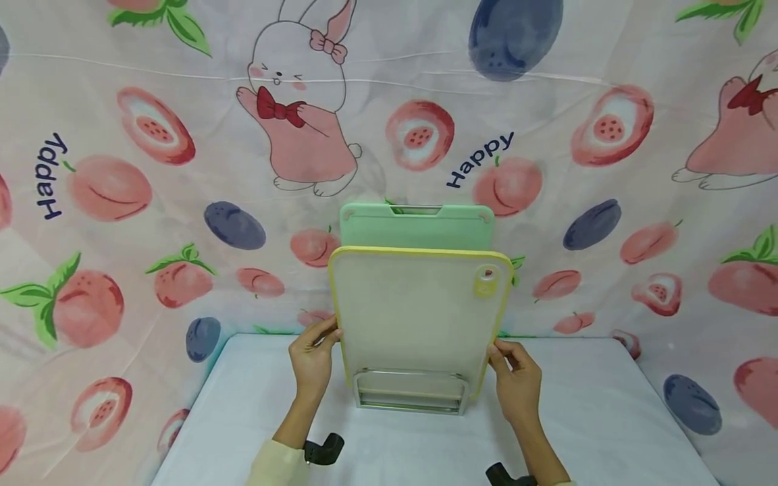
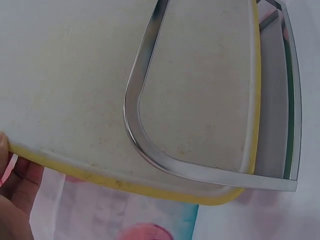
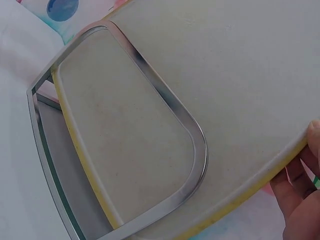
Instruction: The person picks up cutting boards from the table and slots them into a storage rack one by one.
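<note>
A pale cutting board with a yellow rim [image 1: 413, 310] stands upright, its lower part behind the front bar of a silver metal rack [image 1: 410, 410]. My left hand [image 1: 313, 358] pinches the board's left edge, thumb in front and fingers behind, as the left wrist view also shows. On the opposite edge, my right hand [image 1: 519, 381] pinches the board between thumb and fingers. In both wrist views the board's bottom edge sits above the rack's base. Behind it rises a mint-green cutting board [image 1: 419, 229] with a handle slot; its lower part is hidden.
The rack stands on a table with a white cover [image 1: 261, 385]. A printed cloth [image 1: 419, 40] with peaches and rabbits hangs behind the table and along its sides. Black wrist cameras [image 1: 325, 449] are on both wrists.
</note>
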A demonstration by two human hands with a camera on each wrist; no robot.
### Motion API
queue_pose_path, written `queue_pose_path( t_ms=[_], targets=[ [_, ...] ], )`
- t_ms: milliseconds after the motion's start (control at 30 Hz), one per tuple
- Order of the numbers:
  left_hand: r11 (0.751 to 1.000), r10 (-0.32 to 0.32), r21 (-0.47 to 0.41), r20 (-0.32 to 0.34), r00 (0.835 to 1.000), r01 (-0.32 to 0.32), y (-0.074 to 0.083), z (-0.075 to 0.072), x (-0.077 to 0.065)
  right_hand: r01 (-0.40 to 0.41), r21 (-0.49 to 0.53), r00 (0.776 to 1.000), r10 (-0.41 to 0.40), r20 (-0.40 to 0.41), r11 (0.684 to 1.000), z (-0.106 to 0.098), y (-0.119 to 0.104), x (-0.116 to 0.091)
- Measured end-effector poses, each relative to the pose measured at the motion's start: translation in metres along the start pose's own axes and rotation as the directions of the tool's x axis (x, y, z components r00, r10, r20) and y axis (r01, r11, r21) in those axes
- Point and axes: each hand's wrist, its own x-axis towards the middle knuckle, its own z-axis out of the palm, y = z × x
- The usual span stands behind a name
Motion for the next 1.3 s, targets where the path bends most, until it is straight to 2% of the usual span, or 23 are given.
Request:
queue_pose_path(
  t_ms=[300, 400, 533, 667, 833, 967, 1067, 1200, 1300],
  targets=[
    [0.999, -0.037, 0.022, -0.012, 0.999, 0.037, -0.002, -0.003, 0.001, -0.094, 0.002, 0.996, 0.094, 0.002, 0.996, 0.000, 0.026, 0.004],
    [0.998, -0.047, 0.030, -0.005, 0.999, 0.048, -0.004, -0.002, 0.001, -0.106, -0.030, 0.994, 0.106, 0.003, 0.994, 0.003, 0.015, 0.004],
    [0.992, -0.094, 0.084, 0.012, 0.996, 0.092, -0.005, -0.001, 0.003, -0.134, -0.058, 0.990, 0.136, 0.023, 0.989, 0.006, 0.000, 0.006],
    [0.979, -0.142, 0.151, 0.024, 0.990, 0.137, 0.000, -0.001, 0.005, -0.153, -0.042, 0.987, 0.155, 0.040, 0.987, 0.005, 0.003, 0.009],
    [0.971, -0.174, 0.173, 0.021, 0.985, 0.167, 0.002, -0.001, 0.005, -0.171, -0.043, 0.985, 0.172, 0.023, 0.984, 0.007, 0.005, 0.009],
    [0.974, -0.154, 0.170, 0.011, 0.988, 0.150, -0.003, 0.000, 0.005, -0.169, -0.045, 0.986, 0.169, 0.010, 0.985, 0.010, 0.006, 0.010],
    [0.975, -0.157, 0.159, 0.004, 0.988, 0.154, -0.015, 0.000, 0.004, -0.167, -0.061, 0.986, 0.167, 0.003, 0.984, 0.009, 0.009, 0.011],
    [0.961, -0.232, 0.155, -0.005, 0.973, 0.231, -0.029, -0.001, 0.003, -0.155, -0.083, 0.988, 0.156, 0.007, 0.984, 0.004, 0.020, 0.013],
    [0.942, -0.284, 0.183, -0.007, 0.959, 0.280, -0.031, -0.001, 0.003, -0.148, -0.099, 0.988, 0.151, 0.016, 0.984, 0.000, 0.032, 0.014]
  ],
)
